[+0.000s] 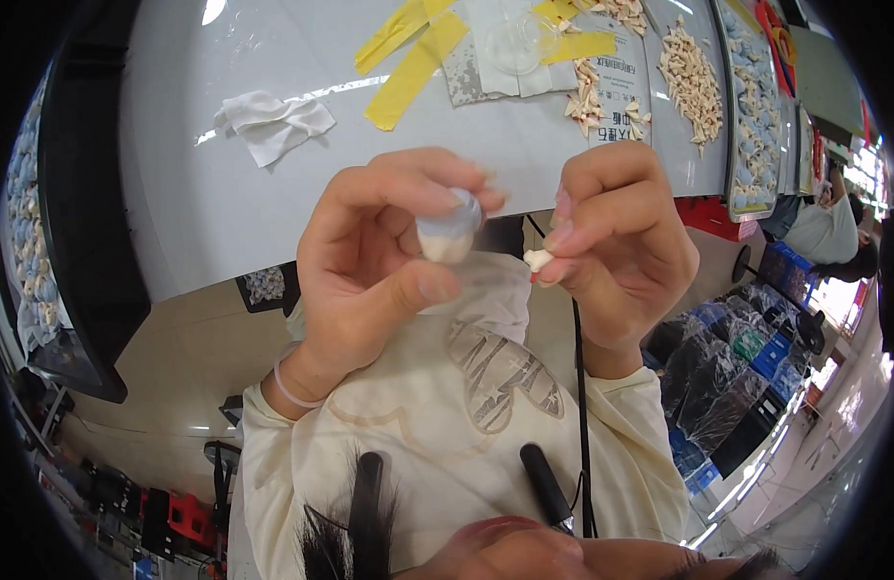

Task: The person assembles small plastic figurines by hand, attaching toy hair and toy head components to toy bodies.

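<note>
My left hand (355,246) has its thumb and fingers curled round a small rounded figure piece (449,234), light blue above and cream below, blurred by motion. To the right of it, thumb and fingertips of my right hand (629,237) pinch a tiny cream part (537,259) with a bit of red at its lower end. A short gap separates the two pieces. Both hands are raised in front of my body at the near edge of the grey-white table (210,208).
A crumpled white cloth (273,126) lies at the left of the tabletop. Yellow tape strips (418,68) and a clear round dish (512,46) are at the back. Small cream parts are heaped (690,77) at right, beside a tray of blue-and-cream pieces (756,121). Another person (822,232) is far right.
</note>
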Tool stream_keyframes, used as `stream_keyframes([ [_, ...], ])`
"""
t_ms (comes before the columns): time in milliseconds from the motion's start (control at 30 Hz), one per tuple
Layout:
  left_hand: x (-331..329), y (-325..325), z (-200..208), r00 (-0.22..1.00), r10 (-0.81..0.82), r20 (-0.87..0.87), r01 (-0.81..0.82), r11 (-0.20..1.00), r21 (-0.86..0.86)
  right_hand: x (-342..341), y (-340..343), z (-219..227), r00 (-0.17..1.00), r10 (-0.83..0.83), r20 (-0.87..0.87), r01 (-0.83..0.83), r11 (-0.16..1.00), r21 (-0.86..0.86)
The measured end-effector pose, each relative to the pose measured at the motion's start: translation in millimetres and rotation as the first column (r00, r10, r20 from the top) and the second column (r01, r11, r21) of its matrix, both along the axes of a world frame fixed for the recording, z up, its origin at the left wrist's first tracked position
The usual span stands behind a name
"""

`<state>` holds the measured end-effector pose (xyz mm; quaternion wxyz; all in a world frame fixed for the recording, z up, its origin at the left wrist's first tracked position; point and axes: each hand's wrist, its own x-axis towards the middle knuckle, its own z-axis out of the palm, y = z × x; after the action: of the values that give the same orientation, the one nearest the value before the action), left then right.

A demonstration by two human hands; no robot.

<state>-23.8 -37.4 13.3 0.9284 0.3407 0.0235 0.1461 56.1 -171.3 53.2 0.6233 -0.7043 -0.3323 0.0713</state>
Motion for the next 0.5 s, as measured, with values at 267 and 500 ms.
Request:
stream_keyframes([
  [267,-1.6,2.9,-9.1,0.998,-0.027,0.057,0.023,0.997,0.069,0.8,7.9,-4.5,0.997,0.05,0.061,-0.047,0.997,-0.059],
  [500,-5.4,6.1,-8.8,0.998,0.003,0.058,-0.021,0.949,0.315,-1.4,14.8,-2.1,0.974,0.029,0.225,-0.008,0.995,-0.096],
])
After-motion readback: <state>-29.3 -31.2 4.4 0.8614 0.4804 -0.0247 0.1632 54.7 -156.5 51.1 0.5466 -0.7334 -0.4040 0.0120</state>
